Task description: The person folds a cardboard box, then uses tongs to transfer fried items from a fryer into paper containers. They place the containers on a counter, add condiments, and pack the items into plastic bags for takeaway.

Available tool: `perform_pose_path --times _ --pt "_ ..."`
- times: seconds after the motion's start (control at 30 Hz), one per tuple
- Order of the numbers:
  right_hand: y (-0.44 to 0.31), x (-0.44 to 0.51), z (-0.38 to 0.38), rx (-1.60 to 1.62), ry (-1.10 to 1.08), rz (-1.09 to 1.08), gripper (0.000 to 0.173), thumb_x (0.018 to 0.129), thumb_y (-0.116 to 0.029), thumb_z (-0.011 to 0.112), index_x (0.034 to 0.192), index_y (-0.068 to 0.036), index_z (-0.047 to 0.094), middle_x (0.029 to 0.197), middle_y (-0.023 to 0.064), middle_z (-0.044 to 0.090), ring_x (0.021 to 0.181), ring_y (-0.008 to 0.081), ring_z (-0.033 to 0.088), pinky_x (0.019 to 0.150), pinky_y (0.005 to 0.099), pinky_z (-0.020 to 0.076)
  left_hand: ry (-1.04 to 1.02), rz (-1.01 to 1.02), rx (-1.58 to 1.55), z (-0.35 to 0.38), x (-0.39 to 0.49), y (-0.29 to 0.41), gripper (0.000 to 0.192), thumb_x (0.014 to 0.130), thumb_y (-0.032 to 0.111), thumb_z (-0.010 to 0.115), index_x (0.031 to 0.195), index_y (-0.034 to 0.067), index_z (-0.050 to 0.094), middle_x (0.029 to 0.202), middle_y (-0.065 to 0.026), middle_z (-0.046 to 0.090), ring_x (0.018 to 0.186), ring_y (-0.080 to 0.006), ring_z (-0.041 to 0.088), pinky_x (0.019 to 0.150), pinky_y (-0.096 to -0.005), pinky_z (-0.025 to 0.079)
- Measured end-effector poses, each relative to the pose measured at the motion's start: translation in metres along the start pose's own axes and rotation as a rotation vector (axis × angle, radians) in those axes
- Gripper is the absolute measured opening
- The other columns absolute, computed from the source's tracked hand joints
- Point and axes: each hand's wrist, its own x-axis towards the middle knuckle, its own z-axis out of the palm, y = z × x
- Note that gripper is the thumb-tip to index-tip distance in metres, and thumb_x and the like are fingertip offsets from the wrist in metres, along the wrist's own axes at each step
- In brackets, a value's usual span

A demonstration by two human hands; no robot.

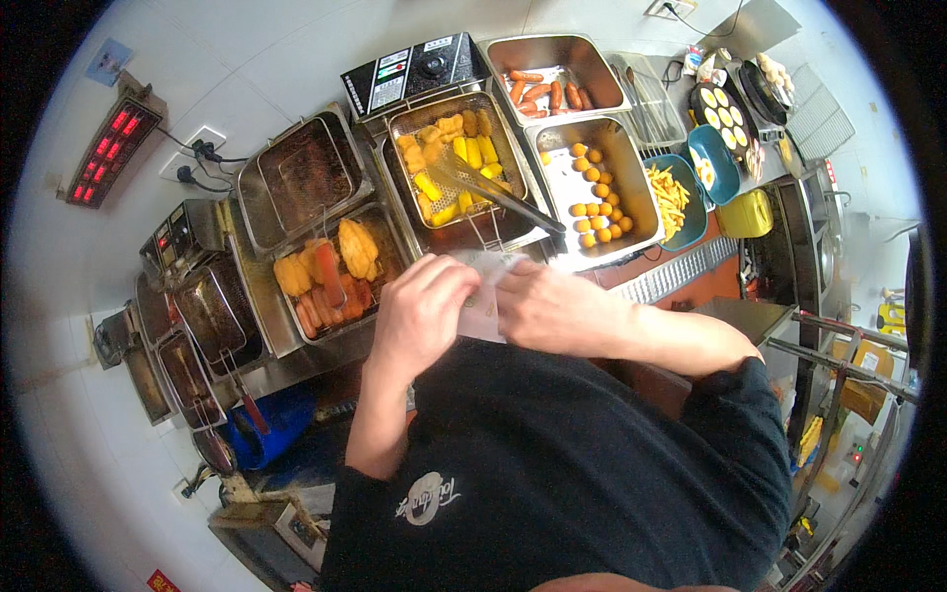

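In front of my chest, a small white paper bag with printed marks is held between both hands. My left hand pinches its left edge, fingers curled. My right hand has its fingers at the bag's upper right, partly hidden by the paper. Just beyond the hands, metal tongs rest across a fryer basket holding fried pieces and yellow corn-like pieces. Left of it, a tray holds breaded fillets and sausages. On the right, a steel pan contains round fried balls.
A steel pan of sausages stands at the back. Fries fill a blue container; beyond is a round pan with eggs. More fryer baskets stand left, near a lit red display. A metal rack is at right.
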Motion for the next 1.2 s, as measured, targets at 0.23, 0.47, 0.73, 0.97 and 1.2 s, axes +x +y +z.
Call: perform_pose_path --times 0.23,0.47,0.73,0.97,1.2 --pt "-0.01 0.022 0.038 0.492 -0.131 0.206 0.027 0.083 -0.011 0.065 0.107 0.003 0.068 0.107 0.0203 0.074 0.109 0.0328 0.072 0.096 0.0468 0.0542 0.371 -0.026 0.144 0.009 -0.011 -0.014 0.004 0.091 0.0 0.071 0.094 0.002 0.071 0.1 -0.0123 0.071 0.101 -0.0287 0.068 0.096 -0.0405 0.052" --pt "-0.016 0.046 0.03 0.87 0.476 0.133 0.068 0.088 -0.02 0.079 0.146 0.001 0.053 0.14 0.0276 0.06 0.133 0.0469 0.056 0.115 0.0505 0.044 0.422 -0.492 -1.517 0.048 -0.043 -0.032 0.09 0.103 0.053 0.065 0.171 0.021 0.015 0.154 -0.0294 0.05 0.141 -0.0448 0.053 0.117 -0.0612 0.042" --pt "0.064 -0.013 0.066 0.33 0.508 0.827 0.066 0.08 -0.034 0.091 0.125 -0.003 0.055 0.107 0.0207 0.063 0.108 0.0404 0.064 0.09 0.0507 0.0546 0.751 -0.802 -1.935 0.046 -0.042 -0.077 0.103 0.088 0.074 0.071 0.151 0.003 0.031 0.145 -0.0393 0.047 0.137 -0.0516 0.051 0.118 -0.0685 0.039" --pt "0.104 0.002 0.086 0.366 0.086 0.909 0.046 0.094 -0.019 0.077 0.136 -0.006 0.065 0.104 0.0227 0.074 0.096 0.0395 0.075 0.084 0.0478 0.0593 0.574 -0.662 -2.325 0.047 -0.041 -0.092 0.102 0.08 0.07 0.082 0.121 -0.018 0.052 0.137 -0.0428 0.053 0.138 -0.0588 0.048 0.122 -0.0689 0.038" --pt "0.109 -0.079 -0.053 0.46 0.359 0.476 0.029 0.094 -0.013 0.073 0.122 -0.01 0.078 0.093 0.0121 0.078 0.078 0.031 0.076 0.069 0.0407 0.0601 0.593 -0.606 -2.277 0.052 -0.048 -0.109 0.101 0.084 0.073 0.075 0.122 -0.019 0.057 0.128 -0.0415 0.061 0.137 -0.0602 0.049 0.118 -0.0697 0.041"
